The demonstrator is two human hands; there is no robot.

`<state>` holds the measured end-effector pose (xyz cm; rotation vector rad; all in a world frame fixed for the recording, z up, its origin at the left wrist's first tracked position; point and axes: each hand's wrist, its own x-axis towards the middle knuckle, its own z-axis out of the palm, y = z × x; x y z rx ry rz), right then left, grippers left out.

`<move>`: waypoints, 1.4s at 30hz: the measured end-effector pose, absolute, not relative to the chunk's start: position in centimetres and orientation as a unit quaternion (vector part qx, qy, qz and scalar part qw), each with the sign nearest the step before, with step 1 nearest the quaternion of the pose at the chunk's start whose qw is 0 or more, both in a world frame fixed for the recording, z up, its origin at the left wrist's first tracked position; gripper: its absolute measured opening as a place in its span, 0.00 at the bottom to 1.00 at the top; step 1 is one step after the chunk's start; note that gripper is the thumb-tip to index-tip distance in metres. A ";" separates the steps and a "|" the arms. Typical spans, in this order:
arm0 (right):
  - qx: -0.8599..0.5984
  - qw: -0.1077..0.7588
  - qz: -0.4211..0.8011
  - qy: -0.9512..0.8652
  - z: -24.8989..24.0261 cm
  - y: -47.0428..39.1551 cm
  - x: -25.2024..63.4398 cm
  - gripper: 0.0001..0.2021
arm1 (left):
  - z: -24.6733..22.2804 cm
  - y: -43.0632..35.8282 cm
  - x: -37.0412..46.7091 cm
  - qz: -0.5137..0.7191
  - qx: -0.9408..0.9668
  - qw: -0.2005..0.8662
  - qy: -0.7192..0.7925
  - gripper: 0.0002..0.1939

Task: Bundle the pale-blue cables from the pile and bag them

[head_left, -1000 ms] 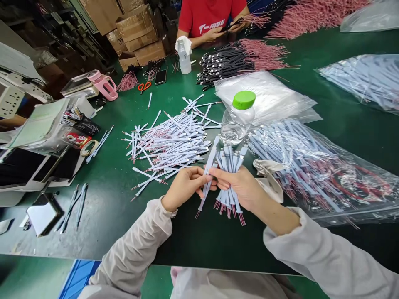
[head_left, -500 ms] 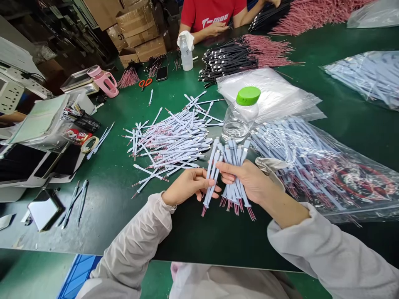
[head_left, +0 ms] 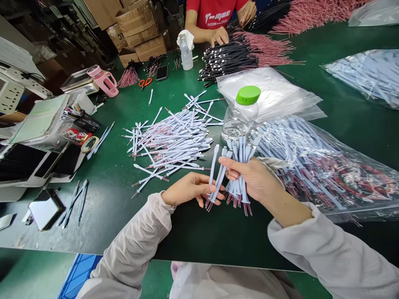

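The loose pile of short pale-blue plug leads lies at the centre of the frame, up and to the left of both hands, its pieces mostly lengthwise across the picture, whereas the leads in the hands stand nearly upright, plugs up and red wire ends down; the left hand is the nearer to the pile. That hand has thumb and fingers closed lightly around the lower part of a few fanned leads, and the right thumb overlaps the upper part of some of these. The right hand is curled firmly round a thicker bundle of leads, just to their right. The green tabletop shows a sheen at lower left. Close above the bundle stands a clear jar with a green lid; a plastic bag of leads fills the right side, and flat clear bags lie above it. At the top, a person in a red shirt reaches to black cables; cardboard boxes are stacked at upper left.
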<state>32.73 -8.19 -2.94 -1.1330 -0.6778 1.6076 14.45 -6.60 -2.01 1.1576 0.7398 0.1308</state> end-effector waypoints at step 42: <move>-0.357 0.504 0.773 -0.146 -2.5 -8.1 32.8 0.08 | 2.0 1.0 10.1 -0.116 0.841 0.006 0.529 0.06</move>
